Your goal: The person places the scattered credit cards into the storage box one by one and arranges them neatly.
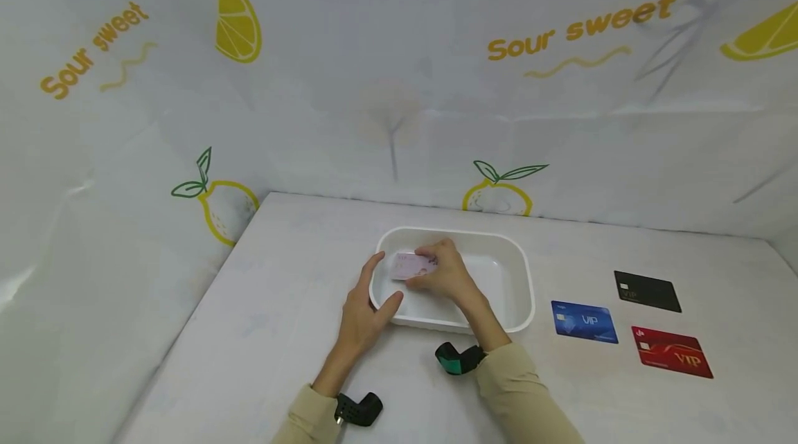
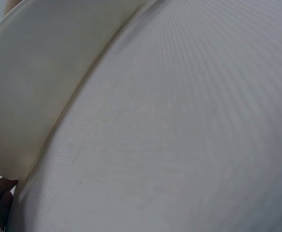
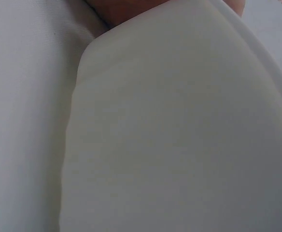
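A white rectangular tray [image 1: 511, 323] sits on the table in the head view. Inside its left half, my right hand [image 1: 445, 274] pinches a pale pink card [image 1: 411, 266] between thumb and fingers, close to the tray floor. My left hand [image 1: 364, 309] holds the tray's left end, its thumb over the front rim and its fingers along the outer side. The tray's outer wall [image 2: 44, 77] fills the upper left of the left wrist view, with fingers at the lower left corner. In the right wrist view the tray wall [image 3: 179, 130] hides the pink card.
Right of the tray, a blue VIP card [image 1: 584, 322], a black card [image 1: 648, 291] and a red VIP card [image 1: 672, 352] lie flat on the white table [image 1: 262, 291]. Behind it hangs a white cloth [image 1: 349, 84] printed with lemons and lettering.
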A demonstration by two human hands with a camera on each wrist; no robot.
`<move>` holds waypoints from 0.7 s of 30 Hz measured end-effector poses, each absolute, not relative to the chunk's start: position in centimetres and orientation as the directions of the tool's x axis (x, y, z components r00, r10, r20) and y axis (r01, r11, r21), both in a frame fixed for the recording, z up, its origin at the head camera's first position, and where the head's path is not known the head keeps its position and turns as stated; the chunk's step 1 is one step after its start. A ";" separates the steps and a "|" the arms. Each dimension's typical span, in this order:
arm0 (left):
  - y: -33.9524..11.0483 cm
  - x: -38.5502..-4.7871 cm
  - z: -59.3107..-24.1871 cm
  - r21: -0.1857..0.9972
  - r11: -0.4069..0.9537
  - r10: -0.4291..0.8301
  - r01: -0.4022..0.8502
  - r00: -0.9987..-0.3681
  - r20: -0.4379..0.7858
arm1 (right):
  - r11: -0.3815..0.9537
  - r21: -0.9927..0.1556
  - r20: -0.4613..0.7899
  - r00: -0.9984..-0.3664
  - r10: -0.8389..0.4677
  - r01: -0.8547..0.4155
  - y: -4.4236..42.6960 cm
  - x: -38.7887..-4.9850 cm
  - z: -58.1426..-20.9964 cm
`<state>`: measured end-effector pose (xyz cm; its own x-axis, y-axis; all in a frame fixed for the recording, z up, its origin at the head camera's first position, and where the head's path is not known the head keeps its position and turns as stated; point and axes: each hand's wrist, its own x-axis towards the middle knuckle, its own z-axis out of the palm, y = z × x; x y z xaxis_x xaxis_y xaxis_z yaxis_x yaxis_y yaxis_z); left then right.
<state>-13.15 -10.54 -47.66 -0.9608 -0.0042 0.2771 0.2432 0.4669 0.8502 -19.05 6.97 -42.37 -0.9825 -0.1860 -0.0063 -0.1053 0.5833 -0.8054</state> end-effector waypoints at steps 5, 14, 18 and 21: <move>-10.6 -13.1 -47.7 0.844 0.471 0.001 0.257 -0.957 0.291 | 0.599 -0.794 -0.016 -0.981 -0.194 -0.106 6.8 -19.0 -42.6; -10.7 -13.1 -47.8 0.850 0.466 0.002 0.246 -0.961 0.277 | 0.648 -0.746 -0.001 -0.974 -0.226 -0.150 6.4 -19.0 -42.7; -10.7 -13.1 -47.8 0.848 0.469 0.006 0.246 -0.961 0.276 | 0.662 -0.739 -0.018 -0.979 -0.205 -0.125 6.3 -18.9 -42.7; -10.6 -13.1 -47.8 0.845 0.473 0.003 0.249 -0.960 0.282 | 0.667 -0.739 -0.042 -0.982 -0.186 -0.095 6.2 -18.8 -42.8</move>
<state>-13.11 -10.62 -47.83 -0.9595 0.0026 0.2816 0.2493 0.4728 0.8452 -18.79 6.18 -42.80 -0.9816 -0.1860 -0.0422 -0.0945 0.6666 -0.7394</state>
